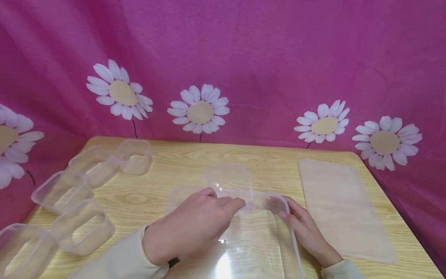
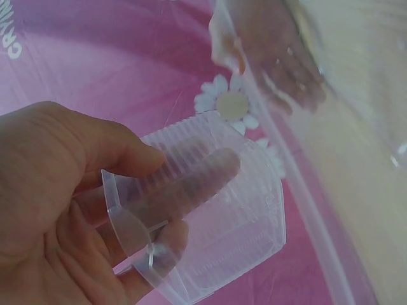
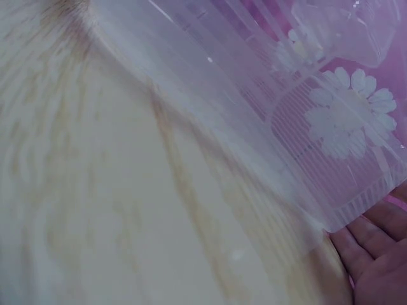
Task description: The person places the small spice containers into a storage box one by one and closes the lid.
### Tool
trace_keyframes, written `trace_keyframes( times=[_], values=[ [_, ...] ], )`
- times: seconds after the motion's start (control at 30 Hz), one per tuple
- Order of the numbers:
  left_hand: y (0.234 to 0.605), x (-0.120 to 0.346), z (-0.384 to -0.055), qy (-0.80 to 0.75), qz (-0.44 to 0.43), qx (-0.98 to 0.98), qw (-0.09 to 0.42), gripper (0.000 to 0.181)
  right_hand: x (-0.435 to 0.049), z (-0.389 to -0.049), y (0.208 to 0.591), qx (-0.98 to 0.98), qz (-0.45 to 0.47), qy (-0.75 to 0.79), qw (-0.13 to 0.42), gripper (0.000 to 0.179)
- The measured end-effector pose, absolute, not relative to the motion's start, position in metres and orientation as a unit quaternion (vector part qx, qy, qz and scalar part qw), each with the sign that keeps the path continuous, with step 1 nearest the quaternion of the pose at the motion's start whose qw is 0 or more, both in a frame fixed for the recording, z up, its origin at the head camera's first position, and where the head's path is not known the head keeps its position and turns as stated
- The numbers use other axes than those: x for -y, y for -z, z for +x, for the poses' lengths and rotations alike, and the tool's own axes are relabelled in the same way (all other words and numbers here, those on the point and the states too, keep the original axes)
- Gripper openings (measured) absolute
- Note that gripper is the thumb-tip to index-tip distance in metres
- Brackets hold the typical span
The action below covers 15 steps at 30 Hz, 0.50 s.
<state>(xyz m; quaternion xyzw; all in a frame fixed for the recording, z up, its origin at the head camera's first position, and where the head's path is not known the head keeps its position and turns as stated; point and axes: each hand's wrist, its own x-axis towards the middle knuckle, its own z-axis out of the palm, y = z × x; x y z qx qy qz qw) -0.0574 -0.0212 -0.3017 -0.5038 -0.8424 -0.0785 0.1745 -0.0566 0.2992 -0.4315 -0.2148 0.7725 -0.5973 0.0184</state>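
My left hand (image 1: 191,224) pinches the wall of a small clear plastic container (image 1: 232,176) between thumb and fingers. In the left wrist view, the ribbed side of this container (image 2: 235,216) faces the camera, and the fingers show through it. The small container is over the far part of a large clear plastic box (image 1: 296,248) at the table's front. My right hand (image 1: 308,230) grips the box's right rim near the far corner, its thumb at the rim. In the right wrist view, the fingers (image 3: 356,248) are beside the box's ribbed corner (image 3: 343,210).
Several small clear containers (image 1: 83,228) stand along the table's left side, one (image 1: 134,166) farther back. A flat translucent lid (image 1: 345,209) lies on the right of the wooden table (image 1: 174,166). Behind the table hangs a pink cloth (image 1: 258,69) with daisies.
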Motion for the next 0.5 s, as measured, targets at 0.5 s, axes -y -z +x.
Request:
trace_keyframes(
  times=[0.5],
  values=[
    [0.322,-0.012,-0.05,0.0,-0.578,0.807,0.123,0.02,-0.3,-0.055,0.431,-0.787,-0.188,0.588,0.018,0.041]
  ],
)
